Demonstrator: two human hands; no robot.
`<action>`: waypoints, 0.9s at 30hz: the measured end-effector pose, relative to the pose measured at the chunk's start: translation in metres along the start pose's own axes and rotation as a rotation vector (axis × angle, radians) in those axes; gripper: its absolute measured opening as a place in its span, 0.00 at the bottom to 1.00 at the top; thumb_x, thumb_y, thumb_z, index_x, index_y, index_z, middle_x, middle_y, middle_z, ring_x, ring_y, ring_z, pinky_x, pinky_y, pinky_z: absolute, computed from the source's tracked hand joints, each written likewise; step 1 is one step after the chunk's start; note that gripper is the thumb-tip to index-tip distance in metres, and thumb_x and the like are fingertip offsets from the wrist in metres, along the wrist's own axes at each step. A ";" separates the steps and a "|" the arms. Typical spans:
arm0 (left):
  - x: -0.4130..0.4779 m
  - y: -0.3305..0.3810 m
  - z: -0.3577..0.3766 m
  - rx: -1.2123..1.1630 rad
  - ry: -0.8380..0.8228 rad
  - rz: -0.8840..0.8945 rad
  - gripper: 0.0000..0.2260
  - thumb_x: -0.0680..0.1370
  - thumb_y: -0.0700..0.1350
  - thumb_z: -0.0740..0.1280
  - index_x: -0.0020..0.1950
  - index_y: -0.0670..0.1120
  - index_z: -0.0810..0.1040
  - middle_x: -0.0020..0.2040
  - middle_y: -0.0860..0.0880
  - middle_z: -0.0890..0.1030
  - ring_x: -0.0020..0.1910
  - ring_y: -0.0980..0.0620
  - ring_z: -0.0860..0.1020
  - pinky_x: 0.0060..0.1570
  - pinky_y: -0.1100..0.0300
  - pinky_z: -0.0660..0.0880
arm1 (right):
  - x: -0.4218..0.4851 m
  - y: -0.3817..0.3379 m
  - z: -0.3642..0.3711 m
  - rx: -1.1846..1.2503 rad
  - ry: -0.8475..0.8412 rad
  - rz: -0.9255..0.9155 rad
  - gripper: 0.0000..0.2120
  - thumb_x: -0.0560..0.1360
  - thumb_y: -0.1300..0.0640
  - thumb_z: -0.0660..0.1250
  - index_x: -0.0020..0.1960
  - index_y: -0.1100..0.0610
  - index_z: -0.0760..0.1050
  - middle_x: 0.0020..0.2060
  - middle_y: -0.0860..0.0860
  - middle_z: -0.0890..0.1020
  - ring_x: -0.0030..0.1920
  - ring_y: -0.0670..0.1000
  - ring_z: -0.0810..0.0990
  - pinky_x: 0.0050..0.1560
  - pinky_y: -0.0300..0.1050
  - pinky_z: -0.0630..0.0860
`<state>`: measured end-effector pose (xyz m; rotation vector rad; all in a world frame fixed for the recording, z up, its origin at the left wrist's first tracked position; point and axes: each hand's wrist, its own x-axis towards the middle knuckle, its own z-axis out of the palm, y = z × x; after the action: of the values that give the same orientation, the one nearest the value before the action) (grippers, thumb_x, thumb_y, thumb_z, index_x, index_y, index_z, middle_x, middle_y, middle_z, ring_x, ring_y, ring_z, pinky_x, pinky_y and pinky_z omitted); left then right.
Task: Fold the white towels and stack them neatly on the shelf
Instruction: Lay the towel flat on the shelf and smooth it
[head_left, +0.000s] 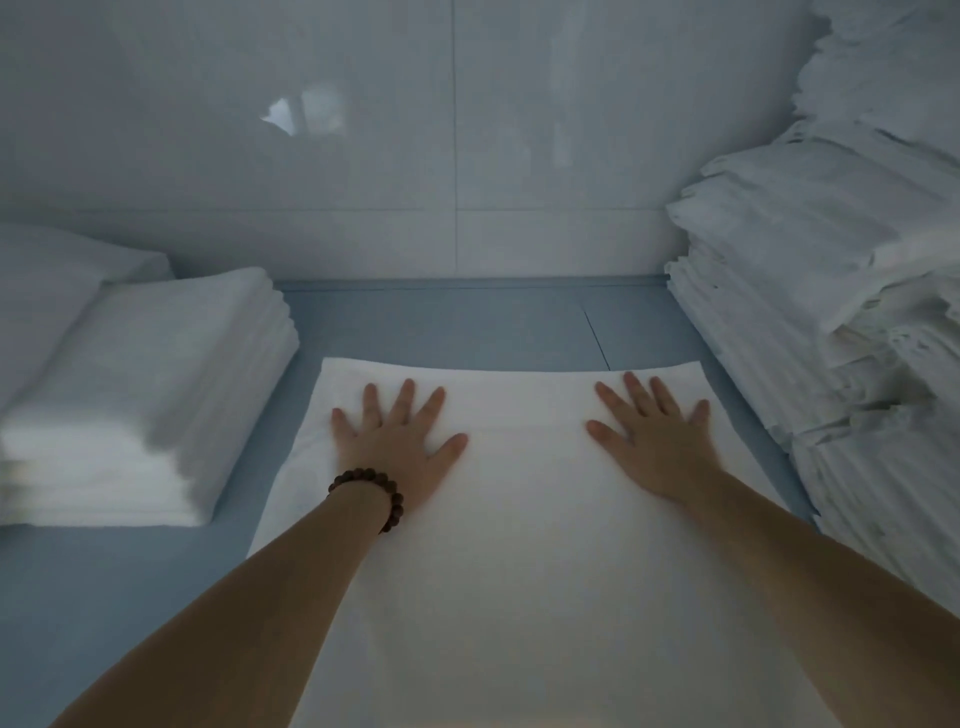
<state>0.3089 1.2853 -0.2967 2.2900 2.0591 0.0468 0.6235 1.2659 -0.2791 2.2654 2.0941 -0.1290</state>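
Note:
A white towel (519, 545) lies spread flat on the blue-grey surface (441, 322) in front of me, its far edge straight. My left hand (400, 436), with a dark bead bracelet on the wrist, presses palm-down on the towel's far left part, fingers spread. My right hand (654, 436) lies palm-down on the far right part, fingers also spread. Neither hand grips the cloth. A neat stack of folded white towels (150, 395) sits to the left of the spread towel.
A tall, rougher pile of white cloth (841, 312) rises along the right side, close to my right arm. A glossy white tiled wall (457, 156) closes the back. More white fabric (47, 280) lies behind the left stack.

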 end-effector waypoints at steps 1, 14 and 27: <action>0.007 0.000 -0.001 0.005 -0.003 -0.005 0.36 0.66 0.75 0.30 0.73 0.66 0.36 0.77 0.57 0.41 0.76 0.42 0.40 0.68 0.33 0.40 | 0.008 -0.001 -0.001 0.001 0.004 -0.007 0.34 0.68 0.26 0.32 0.73 0.34 0.38 0.77 0.43 0.41 0.77 0.51 0.40 0.70 0.71 0.41; -0.092 0.038 -0.017 -0.037 -0.167 0.105 0.28 0.76 0.66 0.37 0.73 0.62 0.33 0.77 0.53 0.36 0.76 0.45 0.36 0.68 0.35 0.38 | -0.089 -0.077 0.000 0.047 -0.064 -0.212 0.30 0.75 0.31 0.38 0.75 0.37 0.41 0.77 0.45 0.40 0.76 0.51 0.37 0.70 0.69 0.38; -0.190 -0.013 -0.040 -0.050 -0.230 0.120 0.27 0.79 0.62 0.41 0.76 0.58 0.37 0.78 0.52 0.40 0.76 0.48 0.39 0.73 0.43 0.41 | -0.203 -0.024 -0.004 0.026 -0.189 0.069 0.29 0.75 0.32 0.36 0.74 0.37 0.37 0.76 0.44 0.38 0.76 0.52 0.38 0.70 0.69 0.39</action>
<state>0.2736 1.0986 -0.2544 2.2664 1.7896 -0.1507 0.5843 1.0671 -0.2549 2.2373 1.9298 -0.3538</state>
